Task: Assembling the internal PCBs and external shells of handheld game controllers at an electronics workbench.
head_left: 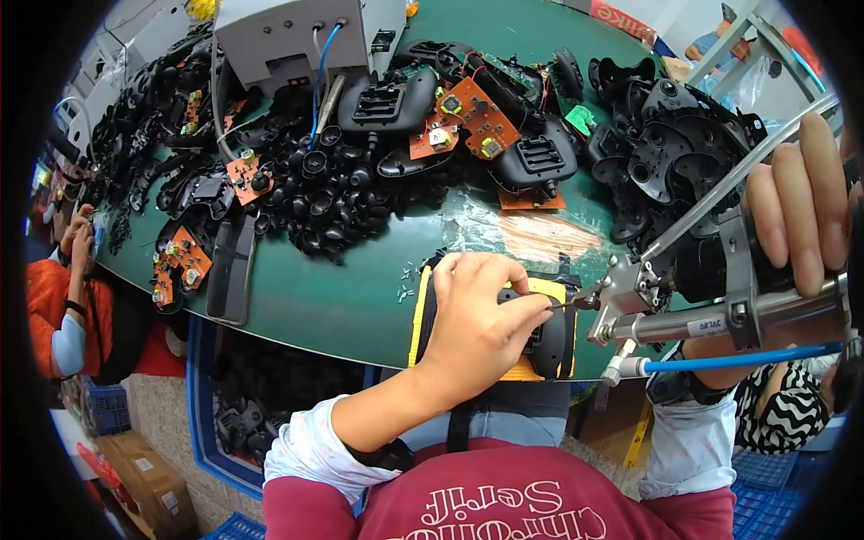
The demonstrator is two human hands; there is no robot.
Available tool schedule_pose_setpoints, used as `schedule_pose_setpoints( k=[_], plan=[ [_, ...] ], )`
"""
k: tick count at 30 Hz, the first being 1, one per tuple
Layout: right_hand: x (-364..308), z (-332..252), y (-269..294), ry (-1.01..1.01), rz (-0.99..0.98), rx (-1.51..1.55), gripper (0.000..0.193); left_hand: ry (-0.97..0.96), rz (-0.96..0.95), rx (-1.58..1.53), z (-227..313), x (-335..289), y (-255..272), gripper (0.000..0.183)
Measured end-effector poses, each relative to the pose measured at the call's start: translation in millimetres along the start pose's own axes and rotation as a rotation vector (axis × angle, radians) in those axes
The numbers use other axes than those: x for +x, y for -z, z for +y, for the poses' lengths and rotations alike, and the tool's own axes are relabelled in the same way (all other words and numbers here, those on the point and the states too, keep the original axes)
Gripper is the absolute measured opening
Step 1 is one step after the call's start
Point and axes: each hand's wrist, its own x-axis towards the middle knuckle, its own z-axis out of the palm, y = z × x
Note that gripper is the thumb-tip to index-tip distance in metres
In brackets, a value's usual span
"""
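Two bare hands, at work at the near edge of a green table [306, 292].

Left hand [481, 315]: palm down over a black controller [560, 346]; thumb and forefinger drawn close together at the tip of a metal tool [666, 326]. Whether they pinch the tip or a small part cannot be told.

Right hand [796, 211]: fingers wrapped over the body of the metal tool, beyond the table's right side; thumb hidden. Tool lies nearly level, tip toward the left hand; blue hose [738, 357] joined to its lower fitting.

Controller: on a yellow-edged pad [418, 319] at the table's near edge, partly covered by the left hand.

Small screws [405, 290]: loose, just left of the pad.

Phone-like dark slab [230, 274]: one, at the near edge, toward the left corner.

Round black caps [333, 202]: one heap, mid-table.

Orange circuit boards [477, 117]: several, among the parts toward the far edge and at the left.

Black shells [675, 162]: one pile, toward the right edge.

Grey box [292, 45]: one, at the far edge.

Blue crate [200, 405]: one, below the near edge, black parts inside.
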Motion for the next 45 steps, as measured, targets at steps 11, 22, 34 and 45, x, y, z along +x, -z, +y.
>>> schedule_pose_setpoints(
  k=[11,22,34,45],
  plan=[
    [-69.3,-80.2,182.2,0.029,-0.006,-0.004,0.008,-0.012,0.040,-0.054,0.9,-3.1,2.2,0.019],
    [-87.0,-86.4,183.9,0.033,-0.009,0.006,0.006,-0.080,0.098,-0.073,1.3,-6.5,0.6,0.024],
    [-46.2,-38.0,97.1,0.055,-0.038,0.040,0.018,-0.073,0.146,-0.025,-0.1,-15.1,4.8,0.026],
    [11.2,9.6,8.9,0.059,0.007,-0.011,0.030,-0.054,0.044,-0.167,16.7,-2.7,2.3,0.036]
  ],
)
